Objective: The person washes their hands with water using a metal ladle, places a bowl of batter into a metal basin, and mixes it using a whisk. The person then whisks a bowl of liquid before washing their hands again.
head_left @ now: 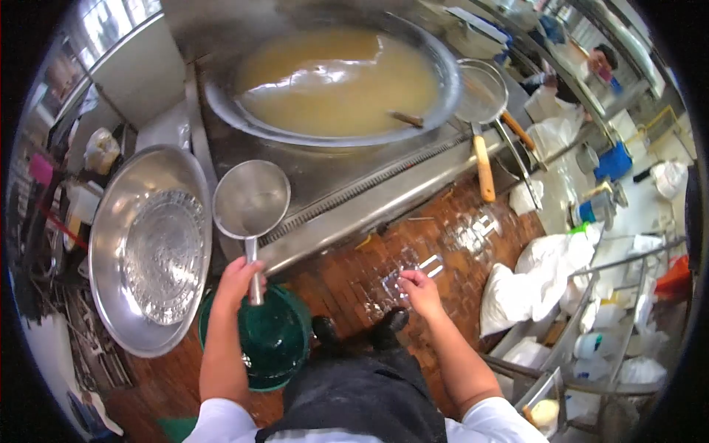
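One ladle (252,210), hndl (252,248) tight in L fingers (242,272), bowl (252,196) just beyond, R fingers (415,279) narrow.

Bright window (105,23), floor (343,277) glare, dark-cornered fisheye bend.

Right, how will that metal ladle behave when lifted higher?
The ladle should stay stiff, being metal with a straight handle. It'll probably feel front-heavy, since its wide bowl sits beyond the left hand. Its smooth handle might turn slippery if wet.
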A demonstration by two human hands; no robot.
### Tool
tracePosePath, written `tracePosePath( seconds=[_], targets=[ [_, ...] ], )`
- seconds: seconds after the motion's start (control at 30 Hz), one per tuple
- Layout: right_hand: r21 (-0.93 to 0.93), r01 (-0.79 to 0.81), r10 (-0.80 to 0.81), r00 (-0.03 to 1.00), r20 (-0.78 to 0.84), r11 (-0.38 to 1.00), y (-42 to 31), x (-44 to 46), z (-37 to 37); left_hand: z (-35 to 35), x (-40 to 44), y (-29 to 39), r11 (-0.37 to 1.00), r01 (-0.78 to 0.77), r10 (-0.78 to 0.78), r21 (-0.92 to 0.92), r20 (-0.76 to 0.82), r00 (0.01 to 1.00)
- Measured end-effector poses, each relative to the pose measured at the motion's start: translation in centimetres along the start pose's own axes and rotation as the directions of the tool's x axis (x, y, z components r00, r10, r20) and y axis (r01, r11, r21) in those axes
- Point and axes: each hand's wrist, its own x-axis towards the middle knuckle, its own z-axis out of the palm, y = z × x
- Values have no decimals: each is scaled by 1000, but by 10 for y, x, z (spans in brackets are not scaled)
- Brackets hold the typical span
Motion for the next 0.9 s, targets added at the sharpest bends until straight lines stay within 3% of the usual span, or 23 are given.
tracePosePath(
  seconds=[0.03, 0.07, 0.13, 0.17, 0.27, 0.33, 0.4, 0.47, 0.53, 0.63, 0.67, 0.73, 0.9],
  targets=[
    [3, 9, -9, 1000, -12, 1000, 6, -1, -8, -13, -3, -10, 932, -159, 213, 326, -137, 967],
    [11, 13, -12, 1000, -24, 1000, 14, -2, -15, -20, -7, -19, 736, -245, 449, 631, -184, 874],
    [57, -68, 71, 996, -53, 996, 9, -10, -33, 2, -40, 9, 455, -314, 820, 833, -255, 511],
    [87, -85, 92, 993, -73, 993, 23, -6, -42, 22, -51, 23, 546, -343, 776, 764, -307, 552],
    [243, -121, 153, 981, -116, 962, 61, 9, -65, 109, -40, 38, 476, -594, 772, 649, 15, 635],
    [259, -129, 171, 975, -144, 957, 70, 12, -79, 179, -19, 45, 144, -704, 724, 695, 412, 554],
    [317, -144, 202, 967, -156, 937, 102, 22, -91, 238, 18, 44, -96, -730, 674, 677, 584, 452],
    [389, -182, 257, 955, -150, 903, 130, 27, -106, 288, 60, 48, -333, -613, 689, 717, 629, 361],
    [416, -226, 317, 934, -164, 881, 149, 25, -124, 308, 116, 48, -402, -406, 712, 821, 559, 426],
    [510, -249, 381, 908, -173, 823, 211, 20, -151, 339, 151, 56, -203, -380, 625, 902, 418, 659],
    [558, -258, 404, 901, -154, 789, 242, 18, -155, 344, 157, 50, -254, -365, 674, 896, 434, 597],
    [632, -341, 544, 824, -154, 696, 276, 14, -159, 351, 164, 44, -152, -396, 707, 905, 380, 597],
    [737, -478, 737, 674, -40, 478, 355, 6, -115, 346, 174, 50, -111, -404, 680, 908, 366, 635]
  ],
)
